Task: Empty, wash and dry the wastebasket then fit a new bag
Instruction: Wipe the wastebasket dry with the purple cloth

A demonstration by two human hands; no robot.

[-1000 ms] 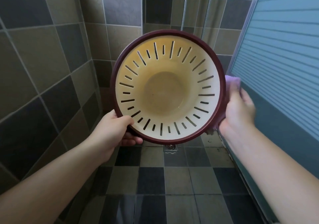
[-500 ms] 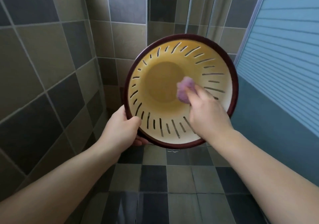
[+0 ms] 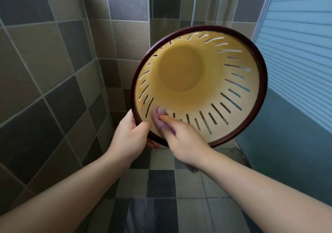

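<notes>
Fingers (image 3: 152, 145) of the left hand (image 3: 132, 137) curl under the lower left rim of the wastebasket (image 3: 198, 86), with the thumb lying over the rim's front edge, so this hand grips the basket and holds it up in the air. Just to its right, the right hand (image 3: 185, 139) pinches a small purple cloth (image 3: 159, 118) between thumb and curled fingers and presses it against the inner wall of the basket, close to the rim and almost touching the left thumb. A bit of the same purple cloth shows below the right wrist.

To the far left stands a tiled wall (image 3: 45, 74) in mixed grey, brown and beige squares, which turns a corner behind the basket. The wastebasket is held off the floor in front of that corner, tipped so its open mouth faces the camera and leans somewhat to the right. Its inside is yellow, its rim dark red, and thin slots run round the upper wall; the round bottom shows plain and bare. Below, the floor (image 3: 161, 188) is a chequer of dark and pale tiles, glossy near the bottom edge. Behind the basket's top, two thin metal rods (image 3: 195, 1) run upward. At the right stands a frosted panel (image 3: 298, 35) with horizontal stripes above and plain blue-grey below.
</notes>
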